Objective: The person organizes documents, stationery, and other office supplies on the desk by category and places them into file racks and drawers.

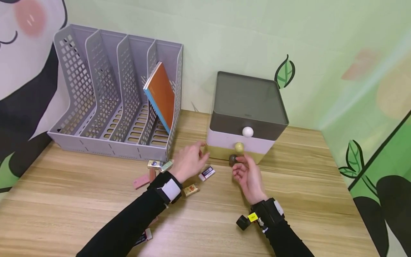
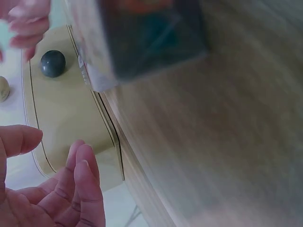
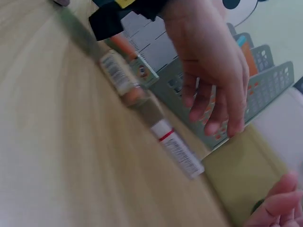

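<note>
My left hand (image 1: 191,160) is beside the lower left front corner of a small drawer box (image 1: 250,100), thumb and fingers apart. Its three layers are dark grey, lilac and mustard yellow. Near the dark round knob (image 1: 233,160) of the bottom yellow drawer is my right hand (image 1: 248,176), its fingers loosely bent. In the left wrist view a gap shows between that hand and the knob (image 2: 53,63). Between the hands lies an eraser (image 1: 207,174) in a dark and white sleeve. A tan eraser (image 1: 191,190) lies just in front of my left wrist.
A grey file rack (image 1: 106,141) stands at the back left, with an orange notebook (image 1: 162,96) leaning in its right slot. More erasers lie by my left wrist, including a pink one (image 1: 141,181) and a green one (image 1: 166,166). A patterned backdrop (image 1: 199,21) stands behind the table.
</note>
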`<state>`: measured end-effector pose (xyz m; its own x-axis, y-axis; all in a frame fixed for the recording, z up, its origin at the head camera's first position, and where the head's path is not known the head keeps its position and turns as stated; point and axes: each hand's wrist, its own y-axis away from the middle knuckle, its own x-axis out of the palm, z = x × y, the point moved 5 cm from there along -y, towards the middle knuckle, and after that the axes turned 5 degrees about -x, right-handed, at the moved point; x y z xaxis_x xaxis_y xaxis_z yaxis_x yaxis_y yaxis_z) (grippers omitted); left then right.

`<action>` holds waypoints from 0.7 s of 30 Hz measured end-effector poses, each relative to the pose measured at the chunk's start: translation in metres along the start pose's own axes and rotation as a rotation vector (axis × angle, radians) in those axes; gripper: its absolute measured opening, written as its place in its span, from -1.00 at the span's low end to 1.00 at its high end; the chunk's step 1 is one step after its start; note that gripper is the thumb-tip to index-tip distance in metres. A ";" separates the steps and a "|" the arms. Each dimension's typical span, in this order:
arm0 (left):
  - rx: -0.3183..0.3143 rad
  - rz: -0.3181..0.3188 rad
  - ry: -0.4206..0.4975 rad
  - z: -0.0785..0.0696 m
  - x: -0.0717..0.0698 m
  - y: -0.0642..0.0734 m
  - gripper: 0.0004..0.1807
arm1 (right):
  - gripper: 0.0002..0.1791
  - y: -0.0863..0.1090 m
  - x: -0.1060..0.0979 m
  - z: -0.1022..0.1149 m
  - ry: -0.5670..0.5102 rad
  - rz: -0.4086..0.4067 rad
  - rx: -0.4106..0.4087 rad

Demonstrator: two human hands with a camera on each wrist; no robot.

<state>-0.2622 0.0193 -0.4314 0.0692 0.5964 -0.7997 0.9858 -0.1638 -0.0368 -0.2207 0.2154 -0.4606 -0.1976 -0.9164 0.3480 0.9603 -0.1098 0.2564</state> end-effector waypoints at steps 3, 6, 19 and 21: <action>-0.007 0.006 -0.014 0.001 0.000 0.001 -0.48 | -0.68 0.002 -0.007 -0.009 -0.020 -0.037 0.067; -0.017 0.012 -0.020 0.001 0.000 0.002 -0.47 | -0.72 0.000 -0.010 -0.015 -0.033 -0.043 0.118; 0.019 0.014 -0.018 -0.003 0.000 0.002 -0.32 | -0.51 -0.016 0.000 -0.023 0.083 0.076 0.220; 0.038 0.008 -0.014 -0.004 0.000 0.003 -0.32 | -0.50 -0.018 0.002 -0.023 0.088 0.080 0.223</action>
<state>-0.2591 0.0221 -0.4292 0.0747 0.5840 -0.8083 0.9786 -0.1987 -0.0532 -0.2338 0.2062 -0.4852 -0.0954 -0.9497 0.2984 0.9031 0.0435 0.4271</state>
